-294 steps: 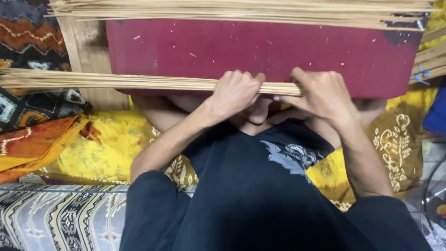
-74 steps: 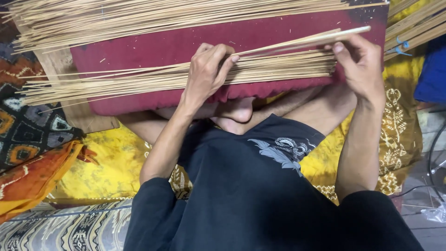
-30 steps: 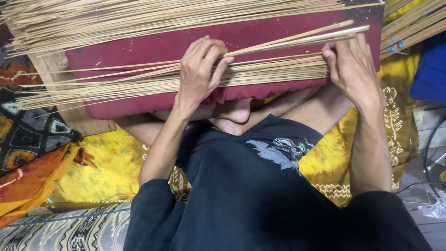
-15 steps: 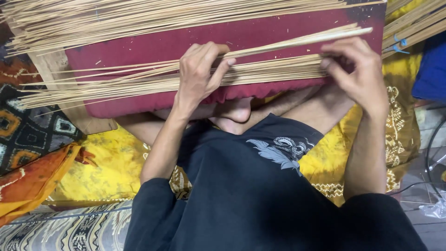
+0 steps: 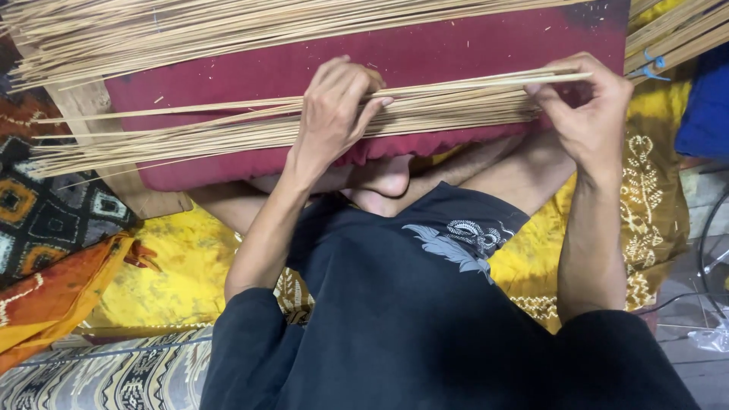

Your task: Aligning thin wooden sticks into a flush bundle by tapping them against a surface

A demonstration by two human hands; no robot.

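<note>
— So, where were the 2 hands at that moment?

— Both were on the near bundle of thin bamboo sticks (image 5: 250, 129) that lay across the maroon cushion (image 5: 471, 45), close to its front edge. The left hand (image 5: 334, 106) was laid over the middle of that bundle, palm down, its fingers curled together and pressed onto the sticks. The right hand (image 5: 588, 106) was at the bundle's right end, where the stick tips lined up.

— And what were the right fingers doing?

— They pinched the tips of a few sticks between thumb and fingertips. Those few ran slightly above the rest of the bundle. How many were pinched, I could not tell.

— Was that the only lot of sticks?

— No. A far pile of sticks (image 5: 228, 30) lay along the cushion's back edge, fanned out toward the left, well apart from both hands. More sticks (image 5: 676, 38) showed at the upper right corner, with a small blue clip (image 5: 653, 67) on them.

— What lay around the person?

— The cushion sat over the crossed legs, with a bare foot (image 5: 383, 178) just under its front edge. A yellow patterned cloth (image 5: 182, 266) was spread beneath, an orange cloth (image 5: 53, 292) lay at the left, and a wooden board (image 5: 144, 193) stuck out below the cushion's left side.
</note>
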